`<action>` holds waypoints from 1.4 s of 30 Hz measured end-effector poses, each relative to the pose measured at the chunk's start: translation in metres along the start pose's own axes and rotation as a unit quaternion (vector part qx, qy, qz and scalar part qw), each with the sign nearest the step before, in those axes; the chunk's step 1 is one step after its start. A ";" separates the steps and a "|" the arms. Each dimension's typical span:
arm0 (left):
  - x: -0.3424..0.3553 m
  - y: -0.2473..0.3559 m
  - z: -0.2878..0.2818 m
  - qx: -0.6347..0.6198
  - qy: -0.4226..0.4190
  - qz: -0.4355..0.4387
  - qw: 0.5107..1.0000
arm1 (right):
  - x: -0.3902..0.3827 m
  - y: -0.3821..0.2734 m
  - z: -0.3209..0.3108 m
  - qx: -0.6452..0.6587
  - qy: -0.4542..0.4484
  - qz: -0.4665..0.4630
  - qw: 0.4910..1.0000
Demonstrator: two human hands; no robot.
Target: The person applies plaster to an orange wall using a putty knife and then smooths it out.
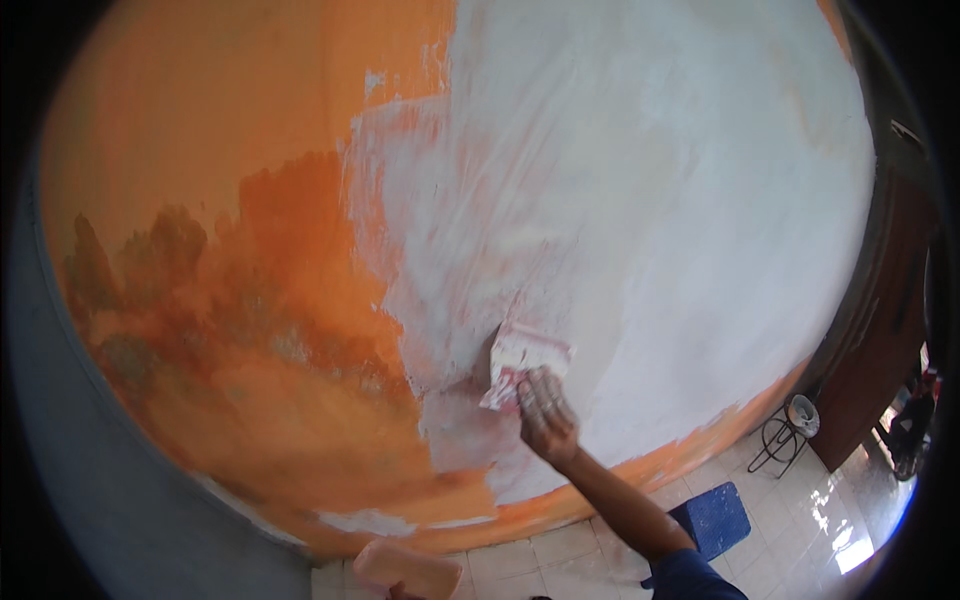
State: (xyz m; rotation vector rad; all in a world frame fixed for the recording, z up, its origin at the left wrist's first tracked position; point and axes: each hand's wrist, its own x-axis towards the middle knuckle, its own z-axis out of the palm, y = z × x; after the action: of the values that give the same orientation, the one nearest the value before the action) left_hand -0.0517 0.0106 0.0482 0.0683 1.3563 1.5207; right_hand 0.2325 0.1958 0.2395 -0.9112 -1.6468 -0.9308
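Note:
My right hand [548, 412], smeared with white, is closed on a wide putty knife [530, 350] coated with whitish filler. The blade lies against the wall [690, 220], where white filler covers the right part and thin streaks let pinkish orange show through. Bare orange paint [320, 220] with dark damp-looking stains fills the left part. Low at the bottom edge, my left hand [400, 592] shows only as a thumb over the rim of a pale pink plastic tray [405, 565]; its other fingers are hidden.
A blue stool [715, 518] stands on the white tiled floor [570, 545] beside my right forearm. Farther right, a white bowl [802, 413] rests on a dark metal stand [780, 445]. Behind it is a brown wooden panel [870, 350]. A grey wall [110, 440] adjoins at the left.

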 end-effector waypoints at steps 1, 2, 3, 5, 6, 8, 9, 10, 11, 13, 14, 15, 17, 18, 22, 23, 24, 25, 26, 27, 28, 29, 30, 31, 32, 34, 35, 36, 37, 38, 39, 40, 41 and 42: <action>-0.007 0.003 0.001 -0.004 0.002 -0.016 1.000 | -0.025 -0.013 0.011 0.007 -0.026 0.007 1.000; -0.008 -0.001 -0.004 0.004 0.003 0.002 1.000 | -0.049 -0.025 0.024 0.015 -0.049 0.012 0.999; -0.006 -0.005 -0.011 0.014 0.000 0.021 1.000 | -0.072 -0.036 0.031 0.012 -0.073 0.010 0.997; -0.001 -0.006 -0.015 0.019 -0.012 0.049 0.999 | -0.115 -0.058 0.044 0.021 -0.112 0.016 0.993; 0.003 -0.005 -0.019 0.015 -0.019 0.054 0.998 | -0.123 -0.072 0.044 0.050 -0.135 0.017 0.989; 0.008 -0.007 -0.030 0.002 -0.019 0.037 0.999 | -0.143 -0.096 0.038 0.109 -0.186 0.022 0.976; 0.012 -0.005 -0.032 -0.012 -0.018 0.022 1.000 | -0.151 -0.106 0.030 0.142 -0.206 0.037 0.967; 0.014 -0.003 -0.031 -0.029 -0.018 0.007 0.999 | -0.158 -0.114 0.021 0.175 -0.226 0.050 0.957; 0.014 -0.002 -0.029 -0.021 -0.010 0.020 1.000 | -0.162 -0.116 0.013 0.206 -0.245 0.063 0.945; 0.014 -0.002 -0.025 -0.006 0.009 0.046 0.999 | -0.158 -0.100 0.006 0.166 -0.240 0.054 0.955; 0.018 -0.003 -0.027 -0.017 0.004 0.037 0.999 | -0.150 -0.087 0.004 0.146 -0.235 0.049 0.960; 0.022 -0.008 -0.032 -0.030 0.003 0.028 0.999 | -0.117 -0.070 -0.005 0.135 -0.235 0.061 0.961; 0.023 -0.015 -0.043 -0.034 0.011 0.015 0.999 | -0.036 -0.046 -0.012 0.080 -0.091 0.051 0.991; 0.024 -0.017 -0.042 -0.030 0.012 0.013 0.999 | -0.011 -0.039 -0.007 0.029 0.062 0.023 0.997; 0.017 -0.011 -0.030 -0.099 -0.146 0.056 0.983 | -0.032 -0.035 0.032 0.033 -0.031 0.028 0.999; 0.018 -0.011 -0.031 -0.099 -0.139 0.049 0.984 | -0.059 -0.047 0.041 0.061 -0.057 0.025 0.996; 0.024 -0.015 -0.024 -0.092 -0.142 0.028 0.985 | -0.084 -0.051 0.039 0.073 -0.089 0.024 0.993; 0.026 -0.017 -0.027 -0.092 -0.130 0.020 0.987 | -0.100 -0.066 0.038 0.092 -0.126 0.027 0.987; 0.026 -0.016 -0.033 -0.100 -0.113 0.022 0.988 | -0.114 -0.086 0.041 0.122 -0.159 0.030 0.979; 0.025 -0.013 -0.036 -0.106 -0.100 0.022 0.989 | -0.116 -0.101 0.033 0.131 -0.154 0.039 0.978; 0.023 -0.008 -0.031 -0.116 -0.093 0.020 0.989 | -0.119 -0.107 0.025 0.164 -0.162 0.078 0.970; 0.019 -0.003 -0.027 -0.098 -0.088 0.019 0.991 | -0.123 -0.109 0.018 0.196 -0.169 0.118 0.959; 0.009 0.008 -0.022 -0.079 -0.082 0.016 0.993 | -0.125 -0.111 0.007 0.225 -0.179 0.159 0.945; 0.004 0.013 -0.018 -0.064 -0.079 0.016 0.995 | -0.106 -0.105 0.001 0.217 -0.134 0.177 0.950; 0.008 0.010 -0.021 -0.074 -0.082 0.022 0.994 | -0.087 -0.099 -0.003 0.234 -0.124 0.228 0.937; 0.024 0.000 -0.032 -0.086 -0.091 0.032 0.992 | -0.057 -0.084 -0.005 0.261 -0.101 0.332 0.901; 0.030 -0.005 -0.033 -0.093 -0.087 0.041 0.991 | -0.047 -0.068 0.002 0.196 -0.088 0.282 0.935; 0.035 -0.008 -0.034 -0.098 -0.083 0.050 0.990 | -0.038 -0.054 0.007 0.130 -0.075 0.232 0.961; 0.036 -0.007 -0.029 -0.106 -0.081 0.060 0.989 | -0.027 -0.045 0.011 0.089 -0.062 0.222 0.969; 0.035 -0.005 -0.027 -0.100 -0.095 0.055 0.989 | -0.015 -0.039 0.013 0.048 -0.049 0.211 0.975; 0.026 0.001 -0.021 -0.096 -0.105 0.049 0.989 | -0.007 -0.033 0.016 0.009 -0.040 0.199 0.979; 0.020 0.003 -0.019 -0.093 -0.114 0.043 0.988 | 0.001 -0.028 0.017 0.000 -0.041 0.180 0.983; 0.020 -0.001 -0.019 -0.107 -0.110 0.046 0.987 | 0.007 -0.022 0.017 -0.009 -0.042 0.162 0.986; 0.022 -0.003 -0.017 -0.121 -0.106 0.054 0.985 | 0.013 -0.017 0.018 -0.016 -0.040 0.143 0.989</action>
State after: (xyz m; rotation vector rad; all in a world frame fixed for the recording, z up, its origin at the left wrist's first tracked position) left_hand -0.0709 0.0136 0.0273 0.1484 1.0060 1.7079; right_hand 0.2073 0.2065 0.2462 -1.1841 -1.5211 -0.7331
